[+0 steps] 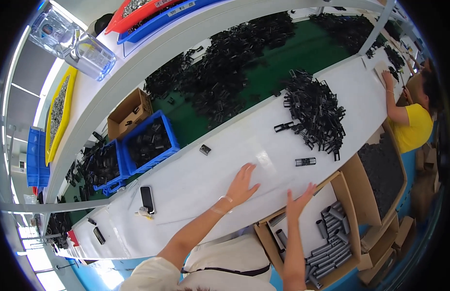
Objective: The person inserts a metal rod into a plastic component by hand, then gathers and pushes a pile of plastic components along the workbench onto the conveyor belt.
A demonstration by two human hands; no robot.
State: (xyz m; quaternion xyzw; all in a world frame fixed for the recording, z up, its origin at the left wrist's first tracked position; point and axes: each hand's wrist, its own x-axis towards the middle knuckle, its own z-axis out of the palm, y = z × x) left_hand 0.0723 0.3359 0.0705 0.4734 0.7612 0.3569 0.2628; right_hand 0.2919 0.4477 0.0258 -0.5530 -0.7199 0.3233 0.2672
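Note:
My left hand (241,186) is over the white worktable (186,203) with fingers apart and nothing in it. My right hand (298,201) is at the rim of a cardboard box (348,203), also empty with its fingers spread; I cannot tell whether it touches the rim. Inside the box lie several grey tubes (331,259). A single black plastic part (305,161) rests on the table beyond my right hand, near a large heap of similar black parts (317,111). A smaller dark piece (204,149) lies beyond my left hand.
Blue bins (150,143) of black parts and a brown carton (129,114) stand along the far edge. A phone (147,200) lies to the left. Behind is a green belt (273,63) with black parts. A person in yellow (411,123) works at right. A shelf (89,116) hangs overhead.

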